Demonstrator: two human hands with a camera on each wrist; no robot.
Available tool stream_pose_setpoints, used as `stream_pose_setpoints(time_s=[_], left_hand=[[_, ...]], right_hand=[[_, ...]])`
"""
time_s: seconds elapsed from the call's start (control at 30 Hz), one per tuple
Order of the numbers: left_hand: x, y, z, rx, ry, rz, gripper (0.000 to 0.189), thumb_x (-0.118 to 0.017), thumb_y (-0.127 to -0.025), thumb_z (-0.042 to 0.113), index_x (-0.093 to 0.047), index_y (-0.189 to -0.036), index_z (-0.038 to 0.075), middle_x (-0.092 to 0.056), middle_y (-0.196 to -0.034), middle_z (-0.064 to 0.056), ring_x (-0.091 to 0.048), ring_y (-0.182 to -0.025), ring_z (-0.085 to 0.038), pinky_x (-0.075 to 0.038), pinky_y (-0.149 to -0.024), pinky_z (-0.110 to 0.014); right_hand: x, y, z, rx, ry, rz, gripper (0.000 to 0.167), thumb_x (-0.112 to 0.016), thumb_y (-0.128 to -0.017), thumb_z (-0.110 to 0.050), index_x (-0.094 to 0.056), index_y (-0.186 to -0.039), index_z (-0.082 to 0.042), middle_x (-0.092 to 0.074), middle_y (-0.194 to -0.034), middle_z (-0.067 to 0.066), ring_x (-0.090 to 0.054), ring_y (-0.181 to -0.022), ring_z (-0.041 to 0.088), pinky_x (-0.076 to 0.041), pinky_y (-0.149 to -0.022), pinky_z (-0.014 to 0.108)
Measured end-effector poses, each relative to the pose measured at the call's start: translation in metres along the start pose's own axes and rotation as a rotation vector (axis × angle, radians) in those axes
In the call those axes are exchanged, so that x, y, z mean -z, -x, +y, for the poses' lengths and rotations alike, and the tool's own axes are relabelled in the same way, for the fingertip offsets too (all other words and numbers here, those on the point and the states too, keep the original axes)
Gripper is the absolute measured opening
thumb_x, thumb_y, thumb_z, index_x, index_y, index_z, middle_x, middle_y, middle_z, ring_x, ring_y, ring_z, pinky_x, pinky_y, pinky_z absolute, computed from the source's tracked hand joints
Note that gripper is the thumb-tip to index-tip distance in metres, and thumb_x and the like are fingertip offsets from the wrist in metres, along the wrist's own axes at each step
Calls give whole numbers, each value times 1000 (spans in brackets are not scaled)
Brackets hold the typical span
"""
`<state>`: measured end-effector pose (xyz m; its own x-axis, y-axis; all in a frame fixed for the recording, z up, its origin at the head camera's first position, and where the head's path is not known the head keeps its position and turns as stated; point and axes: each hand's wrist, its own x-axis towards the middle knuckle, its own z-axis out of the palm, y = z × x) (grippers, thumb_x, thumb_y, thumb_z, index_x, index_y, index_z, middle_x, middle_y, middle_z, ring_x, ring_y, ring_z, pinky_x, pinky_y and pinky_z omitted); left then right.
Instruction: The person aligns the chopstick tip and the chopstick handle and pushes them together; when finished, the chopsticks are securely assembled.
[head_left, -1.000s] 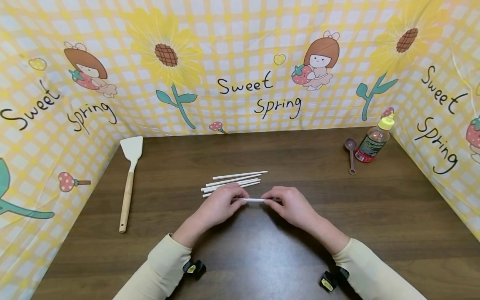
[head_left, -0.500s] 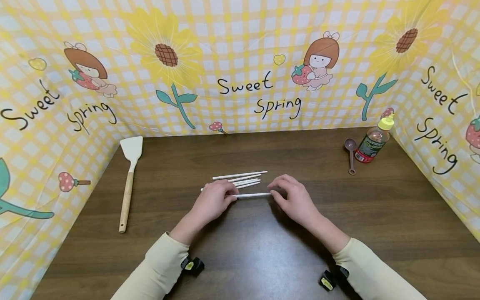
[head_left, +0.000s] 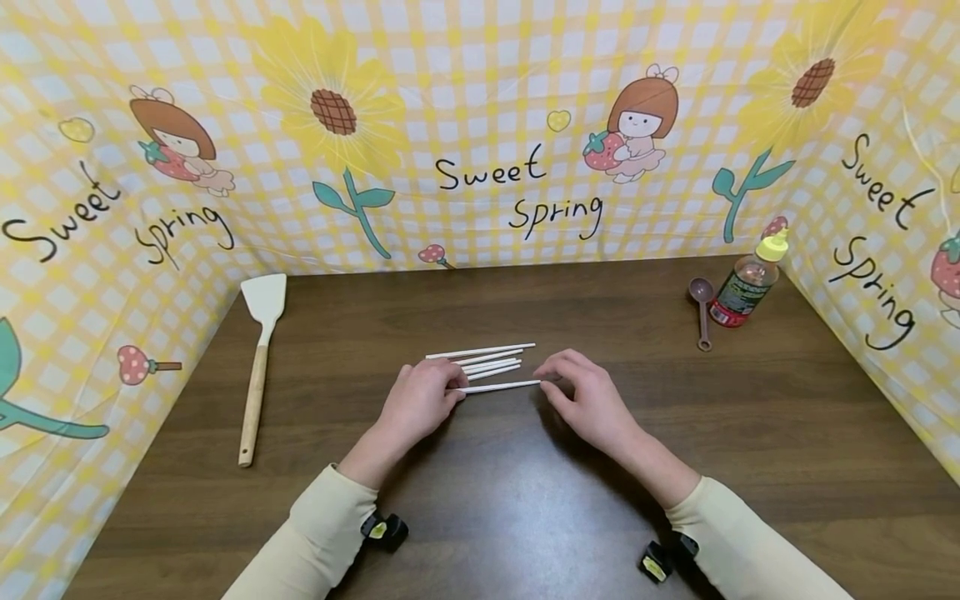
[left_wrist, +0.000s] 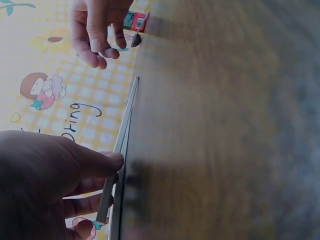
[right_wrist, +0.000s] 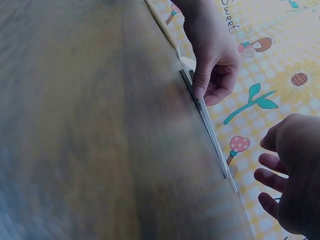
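Observation:
In the head view my left hand [head_left: 420, 404] pinches the left end of a thin white stick [head_left: 501, 387] between thumb and fingers. The stick lies nearly level across the view, low over the table, and the left wrist view shows my thumb [left_wrist: 114, 160] pressed along it. Just behind it are several more white sticks [head_left: 480, 351], loosely side by side, their left ends partly hidden by my left hand. My right hand [head_left: 585, 396] is at the stick's right tip. Its fingers are spread and relaxed with nothing between them, as the right wrist view [right_wrist: 295, 170] shows.
A white spatula [head_left: 253, 404] with a wooden handle lies at the left. At the back right, a brown measuring spoon [head_left: 702, 292] lies beside a squeeze bottle [head_left: 742, 287] with a yellow cap. Yellow checked cloth [head_left: 480, 100] walls the brown table [head_left: 525, 500] on three sides.
My left hand has moved left and slightly away from me with the stick, towards the other sticks. My right hand has let go of its end and loosened, shifting slightly right.

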<state>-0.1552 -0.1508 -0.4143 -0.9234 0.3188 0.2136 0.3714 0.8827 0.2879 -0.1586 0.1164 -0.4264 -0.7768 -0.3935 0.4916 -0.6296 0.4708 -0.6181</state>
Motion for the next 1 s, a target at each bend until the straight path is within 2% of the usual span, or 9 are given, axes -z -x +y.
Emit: stream_pose_setpoints(time_s=[0.43, 1.0], left_hand=[[-1, -1, -2, -27, -64, 30, 15, -85, -79, 12, -71, -81, 18, -66, -85, 3, -66, -85, -24, -45, -72, -45], [-3, 0, -5, -31, -43, 14, 15, -85, -79, 12, -72, -82, 17, -63, -83, 4, -64, -82, -23, -48, -74, -46]], right_hand=[[1, 0, 1, 6, -7, -1, 13, -73, -89, 0, -73, -100, -7, -66, -105, -2, -63, -96, 15, -52, -85, 36], [0, 0, 2, 14, -35, -7, 12, -74, -89, 2, -74, -97, -6, -65, -104, -2, -64, -92, 15, -54, -82, 40]])
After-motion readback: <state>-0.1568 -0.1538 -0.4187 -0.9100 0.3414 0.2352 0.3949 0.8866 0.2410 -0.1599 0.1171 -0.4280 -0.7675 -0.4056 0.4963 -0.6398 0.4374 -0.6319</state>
